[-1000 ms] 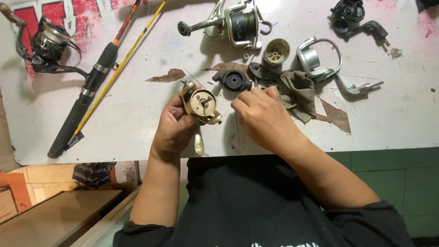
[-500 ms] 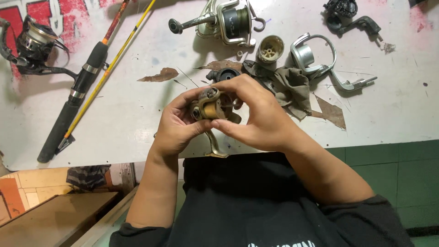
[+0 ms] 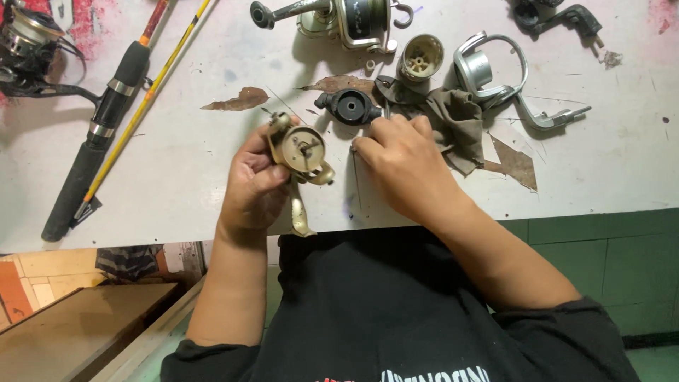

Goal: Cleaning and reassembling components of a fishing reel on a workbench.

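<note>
Head view, left hand gripping reel body, right hand just beside

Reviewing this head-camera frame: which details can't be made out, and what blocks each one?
- Head view: right hand fingertips point down at the table; whether they pinch anything is hidden by the hand itself.
- Reel body in the left hand: its back is covered by the palm.
- Black reel, upper left: cut off by the frame edge.
- Fishing rod: tip cut off by the top edge.
</note>
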